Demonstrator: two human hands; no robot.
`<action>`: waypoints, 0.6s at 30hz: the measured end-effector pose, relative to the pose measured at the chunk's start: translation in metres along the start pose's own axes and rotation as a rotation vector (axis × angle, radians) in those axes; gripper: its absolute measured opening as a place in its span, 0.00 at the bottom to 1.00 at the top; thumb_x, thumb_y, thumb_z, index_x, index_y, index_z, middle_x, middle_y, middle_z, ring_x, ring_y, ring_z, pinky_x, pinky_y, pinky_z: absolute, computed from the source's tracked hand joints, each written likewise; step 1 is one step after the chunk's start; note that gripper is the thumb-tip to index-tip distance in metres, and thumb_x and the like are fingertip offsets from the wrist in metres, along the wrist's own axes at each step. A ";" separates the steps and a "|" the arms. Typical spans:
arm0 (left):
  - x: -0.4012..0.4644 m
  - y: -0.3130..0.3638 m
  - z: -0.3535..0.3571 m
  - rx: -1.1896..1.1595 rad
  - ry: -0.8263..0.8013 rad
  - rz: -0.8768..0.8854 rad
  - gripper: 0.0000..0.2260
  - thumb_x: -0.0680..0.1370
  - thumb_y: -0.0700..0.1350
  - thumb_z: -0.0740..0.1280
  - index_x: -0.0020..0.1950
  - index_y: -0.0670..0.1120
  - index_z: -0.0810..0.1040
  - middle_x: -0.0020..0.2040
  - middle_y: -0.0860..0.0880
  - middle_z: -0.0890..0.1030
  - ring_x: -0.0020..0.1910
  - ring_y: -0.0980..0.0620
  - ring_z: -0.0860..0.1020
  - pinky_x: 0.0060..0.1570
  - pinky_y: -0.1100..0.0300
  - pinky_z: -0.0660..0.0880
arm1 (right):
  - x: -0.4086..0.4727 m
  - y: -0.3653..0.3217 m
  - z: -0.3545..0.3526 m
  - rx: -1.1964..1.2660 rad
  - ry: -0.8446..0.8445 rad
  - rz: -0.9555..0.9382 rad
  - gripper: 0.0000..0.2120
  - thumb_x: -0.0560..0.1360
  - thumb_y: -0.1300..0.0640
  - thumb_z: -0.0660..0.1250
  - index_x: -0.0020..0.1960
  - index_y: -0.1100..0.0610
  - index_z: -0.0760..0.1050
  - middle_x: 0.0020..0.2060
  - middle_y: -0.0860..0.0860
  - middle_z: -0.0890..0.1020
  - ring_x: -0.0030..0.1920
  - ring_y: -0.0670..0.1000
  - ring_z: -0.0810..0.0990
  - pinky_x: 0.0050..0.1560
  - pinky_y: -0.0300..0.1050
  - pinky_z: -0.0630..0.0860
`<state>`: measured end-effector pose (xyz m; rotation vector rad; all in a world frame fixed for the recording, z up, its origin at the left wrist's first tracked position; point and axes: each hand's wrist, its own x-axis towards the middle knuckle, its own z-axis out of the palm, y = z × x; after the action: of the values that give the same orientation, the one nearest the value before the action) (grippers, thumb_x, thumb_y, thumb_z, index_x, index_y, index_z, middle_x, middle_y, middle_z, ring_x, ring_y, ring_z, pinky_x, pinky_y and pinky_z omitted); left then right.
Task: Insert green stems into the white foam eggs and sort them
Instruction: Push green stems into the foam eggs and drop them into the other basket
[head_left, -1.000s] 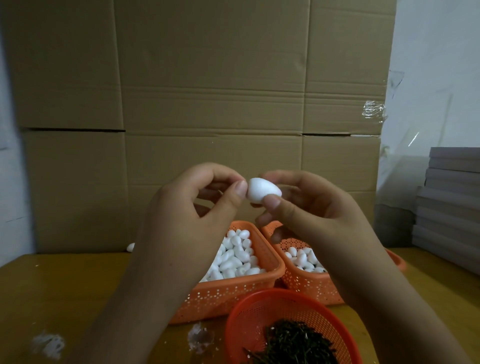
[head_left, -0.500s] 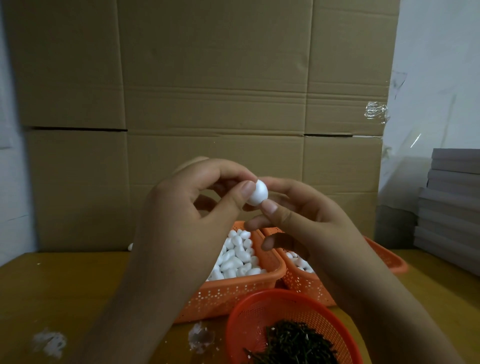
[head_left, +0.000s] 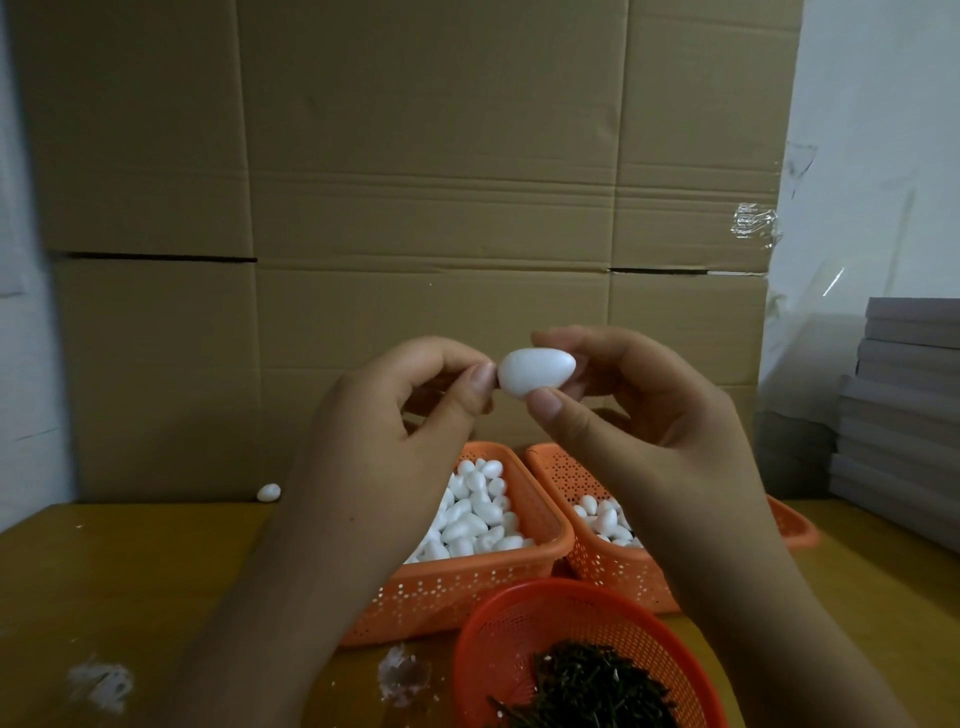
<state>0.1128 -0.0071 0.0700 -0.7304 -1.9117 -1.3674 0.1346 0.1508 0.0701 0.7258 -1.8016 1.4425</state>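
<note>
At chest height I hold up a white foam egg, lying sideways with its pointed end to the right. My right hand pinches it between thumb and fingers. My left hand pinches its thumb and fingers together at the egg's blunt left end, where a dark sliver of a green stem barely shows. Below, a round red basket holds a heap of dark green stems. Two orange baskets hold several foam eggs: the left basket is quite full, the right basket is partly hidden by my right arm.
A wall of cardboard boxes stands right behind the baskets. One loose egg lies at its foot on the left. Grey boards are stacked at the right. Foam crumbs dot the wooden table.
The egg has turned in my right fingers from end-on to lying sideways. My left fingertips have stayed at its blunt end.
</note>
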 end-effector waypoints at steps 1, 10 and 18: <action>-0.001 0.000 0.001 -0.054 -0.032 -0.033 0.10 0.74 0.57 0.62 0.42 0.56 0.81 0.38 0.59 0.82 0.37 0.61 0.80 0.35 0.70 0.74 | -0.001 0.000 0.001 -0.049 0.000 -0.026 0.12 0.68 0.52 0.75 0.50 0.44 0.80 0.46 0.47 0.82 0.48 0.45 0.80 0.49 0.44 0.80; -0.002 0.000 0.002 -0.399 -0.393 -0.210 0.08 0.76 0.52 0.68 0.44 0.52 0.85 0.41 0.50 0.85 0.35 0.58 0.80 0.37 0.66 0.76 | 0.001 -0.003 0.001 0.050 0.075 0.039 0.15 0.67 0.49 0.69 0.54 0.47 0.79 0.45 0.41 0.85 0.49 0.40 0.83 0.48 0.32 0.77; -0.001 -0.002 0.006 -0.494 -0.339 -0.323 0.08 0.72 0.51 0.69 0.38 0.50 0.85 0.36 0.48 0.84 0.30 0.58 0.79 0.33 0.68 0.74 | -0.001 -0.004 0.000 0.236 -0.079 0.156 0.12 0.69 0.54 0.67 0.52 0.50 0.81 0.42 0.47 0.86 0.42 0.43 0.84 0.43 0.31 0.77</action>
<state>0.1111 -0.0020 0.0665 -0.9652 -2.0293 -2.0731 0.1381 0.1496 0.0717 0.7837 -1.7991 1.7734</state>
